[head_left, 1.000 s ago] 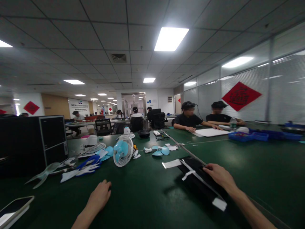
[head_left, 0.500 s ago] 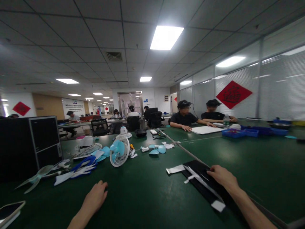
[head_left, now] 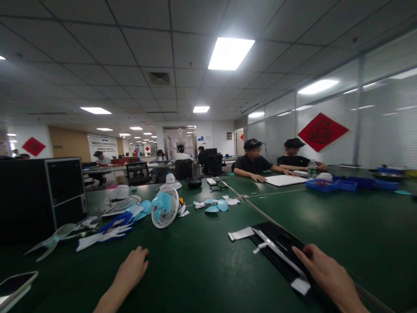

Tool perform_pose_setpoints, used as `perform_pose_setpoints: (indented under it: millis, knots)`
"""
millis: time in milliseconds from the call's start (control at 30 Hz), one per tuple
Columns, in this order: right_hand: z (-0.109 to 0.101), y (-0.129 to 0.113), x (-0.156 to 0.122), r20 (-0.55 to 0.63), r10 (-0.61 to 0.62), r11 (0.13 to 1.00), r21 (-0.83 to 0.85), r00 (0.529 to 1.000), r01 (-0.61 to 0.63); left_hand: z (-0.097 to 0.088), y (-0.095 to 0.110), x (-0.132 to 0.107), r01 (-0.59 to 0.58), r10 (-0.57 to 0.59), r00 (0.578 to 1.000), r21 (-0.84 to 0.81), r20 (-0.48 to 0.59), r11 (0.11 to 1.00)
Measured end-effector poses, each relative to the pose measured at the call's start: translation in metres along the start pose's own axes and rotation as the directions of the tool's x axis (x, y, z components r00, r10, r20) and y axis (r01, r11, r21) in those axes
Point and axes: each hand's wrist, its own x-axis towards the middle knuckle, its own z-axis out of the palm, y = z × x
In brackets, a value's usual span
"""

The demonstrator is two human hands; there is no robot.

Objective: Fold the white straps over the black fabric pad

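A flat black piece [head_left: 280, 237] with a long silvery strip and white tabs lies slantwise on the green table [head_left: 202, 261]. My right hand [head_left: 329, 271] is at its right edge, with the thumb over the top and the other fingers curled at the edge; their undersides are hidden. My left hand [head_left: 132, 269] rests on the tabletop at left of centre, its fingers curled in and nothing visible in them. Beyond it stands a small white fan [head_left: 165, 206] with light blue blades. A loose light blue fan blade [head_left: 212, 208] lies to its right.
Blue-and-white gloves [head_left: 114, 228], a grey propeller-like blade [head_left: 54, 241] and a phone [head_left: 16, 284] lie on the left beside a black computer case [head_left: 28, 200]. Two people sit across the table near a white board [head_left: 286, 180] and blue trays [head_left: 325, 184]. A metal seam [head_left: 234, 189] crosses the tabletop.
My right hand has shifted down and to the right along the black piece, and its thumb now shows apart from the fingers. My left hand and the black piece stay nearly still.
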Motion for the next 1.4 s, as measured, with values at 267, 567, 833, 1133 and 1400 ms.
perform_pose_setpoints:
  millis: [267,567,833,1133,1400]
  knots:
    - [0.01,0.023,-0.023,0.026,-0.06,0.986,0.157,0.998,0.055,-0.004,0.004,-0.002,0.012,-0.011,1.0,-0.02,0.021,1.0]
    - [0.01,0.017,-0.025,0.035,-0.065,0.958,0.281,0.997,0.052,-0.005,0.004,-0.004,0.019,-0.019,1.0,-0.02,0.021,1.0]
    - [0.011,0.011,-0.027,0.054,-0.093,0.927,0.369,0.994,0.067,0.001,0.0,0.0,0.0,0.0,1.0,-0.004,-0.006,1.0]
    - [0.003,-0.02,-0.044,0.111,-0.244,0.865,0.473,0.963,0.165,0.001,0.0,0.0,0.012,-0.012,1.0,-0.017,0.014,1.0]
    - [-0.016,-0.078,-0.046,-0.123,-0.311,0.856,0.394,0.942,0.334,0.0,0.001,0.0,0.014,-0.014,1.0,0.005,0.027,1.0]
